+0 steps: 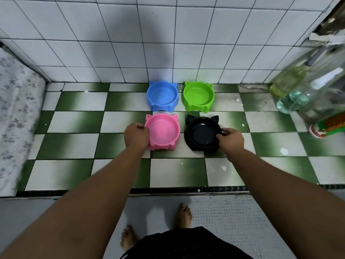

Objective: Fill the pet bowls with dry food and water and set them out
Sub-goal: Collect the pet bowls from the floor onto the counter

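Note:
Four cat-eared plastic bowls stand in a square on the green and white checked floor. The blue bowl and the green bowl sit at the back against the tiled wall. In front of them are the pink bowl and the black bowl. My left hand grips the pink bowl's left rim. My right hand grips the black bowl's right rim, and that bowl is tilted. All four bowls look empty of dry food; I cannot tell whether any holds water.
Clear bottles holding liquid stand at the right by the wall, with a green and orange packet or jar in front of them. A patterned mattress lies along the left. A dark step edge runs before my bare feet.

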The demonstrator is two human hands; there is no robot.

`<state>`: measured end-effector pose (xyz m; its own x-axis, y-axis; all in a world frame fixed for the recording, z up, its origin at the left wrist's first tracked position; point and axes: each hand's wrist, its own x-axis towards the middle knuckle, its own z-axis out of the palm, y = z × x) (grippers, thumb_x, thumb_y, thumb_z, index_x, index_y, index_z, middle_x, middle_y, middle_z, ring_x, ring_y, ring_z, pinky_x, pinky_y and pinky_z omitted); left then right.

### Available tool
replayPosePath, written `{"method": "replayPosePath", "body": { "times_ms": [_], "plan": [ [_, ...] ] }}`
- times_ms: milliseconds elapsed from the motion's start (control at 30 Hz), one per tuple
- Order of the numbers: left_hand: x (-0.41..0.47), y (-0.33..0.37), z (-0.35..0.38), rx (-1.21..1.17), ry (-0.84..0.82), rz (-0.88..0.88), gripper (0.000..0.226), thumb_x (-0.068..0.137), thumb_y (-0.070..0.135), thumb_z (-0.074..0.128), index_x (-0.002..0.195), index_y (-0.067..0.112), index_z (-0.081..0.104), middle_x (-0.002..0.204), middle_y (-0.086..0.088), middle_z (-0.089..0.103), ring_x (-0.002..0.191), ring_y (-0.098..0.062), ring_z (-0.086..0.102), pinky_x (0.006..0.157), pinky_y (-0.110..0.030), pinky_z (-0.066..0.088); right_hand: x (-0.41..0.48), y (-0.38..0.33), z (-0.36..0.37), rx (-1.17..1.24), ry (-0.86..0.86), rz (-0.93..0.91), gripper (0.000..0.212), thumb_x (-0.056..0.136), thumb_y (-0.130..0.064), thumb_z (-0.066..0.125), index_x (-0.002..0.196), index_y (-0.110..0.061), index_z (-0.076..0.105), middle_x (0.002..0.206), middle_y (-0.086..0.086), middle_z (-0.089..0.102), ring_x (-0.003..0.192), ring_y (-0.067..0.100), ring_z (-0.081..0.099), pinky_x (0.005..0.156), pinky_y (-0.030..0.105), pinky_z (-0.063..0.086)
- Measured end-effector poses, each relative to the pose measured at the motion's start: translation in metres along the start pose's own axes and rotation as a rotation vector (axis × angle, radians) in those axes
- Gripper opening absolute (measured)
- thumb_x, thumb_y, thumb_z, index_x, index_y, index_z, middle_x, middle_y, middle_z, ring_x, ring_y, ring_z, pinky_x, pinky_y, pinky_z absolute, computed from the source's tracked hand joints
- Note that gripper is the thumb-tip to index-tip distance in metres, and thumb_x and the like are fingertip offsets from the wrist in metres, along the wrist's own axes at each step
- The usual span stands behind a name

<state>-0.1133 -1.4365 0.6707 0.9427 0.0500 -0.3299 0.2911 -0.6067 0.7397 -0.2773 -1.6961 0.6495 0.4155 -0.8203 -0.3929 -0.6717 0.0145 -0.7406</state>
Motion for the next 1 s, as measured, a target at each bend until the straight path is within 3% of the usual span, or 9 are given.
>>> {"method": "replayPosePath", "body": {
  "times_ms": [133, 267, 367, 500, 600, 733, 800, 867, 1000],
  "plan": [
    [0.0, 0.001, 0.002, 0.019, 0.003, 0.006, 0.013, 0.09, 0.015, 0.067, 0.082, 0.024, 0.062, 0.092, -0.004, 0.074, 0.074, -0.022, 0.071, 0.072, -0.043, 0.064, 0.001, 0.001, 0.003, 0.006, 0.033, 0.023, 0.032, 0.076, -0.013, 0.068, 0.108, -0.016, 0.07, 0.097, 0.004, 0.073, 0.088, 0.028, 0.071, 0.083, 0.047, 0.06],
    [0.001, -0.001, 0.002, 0.027, -0.041, 0.017, 0.005, 0.092, 0.015, 0.065, 0.093, 0.02, 0.065, 0.097, -0.004, 0.073, 0.081, -0.026, 0.072, 0.077, -0.045, 0.064, -0.001, 0.0, 0.005, -0.029, 0.065, 0.028, 0.034, 0.075, -0.015, 0.068, 0.108, -0.012, 0.07, 0.095, 0.006, 0.072, 0.085, 0.027, 0.07, 0.081, 0.045, 0.061],
    [0.001, -0.003, 0.002, 0.034, -0.079, 0.021, 0.012, 0.093, 0.013, 0.065, 0.104, 0.017, 0.067, 0.104, -0.005, 0.073, 0.085, -0.025, 0.072, 0.078, -0.044, 0.064, -0.002, -0.001, 0.005, -0.062, 0.064, 0.016, 0.035, 0.074, -0.018, 0.069, 0.108, -0.01, 0.071, 0.095, 0.008, 0.072, 0.084, 0.03, 0.071, 0.079, 0.045, 0.062],
    [-0.002, -0.005, 0.003, 0.055, -0.064, 0.055, 0.025, 0.094, 0.016, 0.066, 0.118, 0.014, 0.069, 0.108, -0.001, 0.072, 0.088, -0.019, 0.069, 0.069, -0.03, 0.058, 0.002, -0.002, 0.001, -0.096, 0.037, 0.004, 0.036, 0.072, -0.021, 0.071, 0.107, -0.011, 0.071, 0.093, 0.01, 0.073, 0.082, 0.034, 0.071, 0.079, 0.046, 0.061],
    [-0.006, -0.006, 0.004, 0.042, -0.06, 0.056, 0.026, 0.094, 0.019, 0.067, 0.119, 0.015, 0.068, 0.111, -0.001, 0.072, 0.091, -0.019, 0.069, 0.075, -0.033, 0.06, 0.003, -0.003, -0.003, -0.105, 0.02, -0.003, 0.043, 0.07, -0.033, 0.072, 0.109, -0.014, 0.07, 0.092, 0.006, 0.072, 0.083, 0.029, 0.07, 0.081, 0.04, 0.06],
    [-0.01, -0.005, 0.005, 0.105, -0.051, 0.131, 0.036, 0.095, 0.027, 0.067, 0.128, 0.013, 0.061, 0.11, 0.002, 0.066, 0.078, -0.007, 0.06, 0.06, -0.019, 0.046, -0.007, -0.012, -0.009, -0.167, 0.099, -0.082, 0.057, 0.075, -0.05, 0.072, 0.118, -0.015, 0.06, 0.108, 0.008, 0.067, 0.098, 0.027, 0.063, 0.078, 0.027, 0.044],
    [-0.013, -0.001, 0.002, 0.119, -0.03, 0.172, 0.046, 0.094, 0.03, 0.068, 0.135, 0.013, 0.056, 0.122, -0.003, 0.063, 0.09, -0.014, 0.063, 0.067, -0.022, 0.049, -0.016, -0.023, -0.009, -0.234, 0.135, -0.198, 0.057, 0.079, -0.049, 0.072, 0.121, -0.012, 0.057, 0.118, 0.013, 0.061, 0.109, 0.031, 0.059, 0.081, 0.031, 0.043],
    [-0.016, 0.003, -0.004, 0.114, -0.015, 0.201, 0.051, 0.093, 0.033, 0.07, 0.138, 0.014, 0.054, 0.134, -0.009, 0.057, 0.11, -0.024, 0.062, 0.084, -0.033, 0.054, -0.027, -0.039, -0.006, -0.269, 0.141, -0.313, 0.056, 0.081, -0.046, 0.071, 0.121, -0.01, 0.056, 0.121, 0.016, 0.058, 0.115, 0.033, 0.054, 0.09, 0.037, 0.046],
    [-0.028, -0.004, -0.033, 0.066, 0.009, 0.259, 0.048, 0.091, 0.035, 0.07, 0.135, 0.018, 0.056, 0.136, -0.011, 0.048, 0.112, -0.023, 0.056, 0.094, -0.034, 0.048, -0.062, -0.067, 0.011, -0.274, 0.071, -0.496, 0.053, 0.083, -0.041, 0.07, 0.123, -0.008, 0.058, 0.122, 0.018, 0.057, 0.119, 0.037, 0.05, 0.099, 0.04, 0.042]
  ]
}}
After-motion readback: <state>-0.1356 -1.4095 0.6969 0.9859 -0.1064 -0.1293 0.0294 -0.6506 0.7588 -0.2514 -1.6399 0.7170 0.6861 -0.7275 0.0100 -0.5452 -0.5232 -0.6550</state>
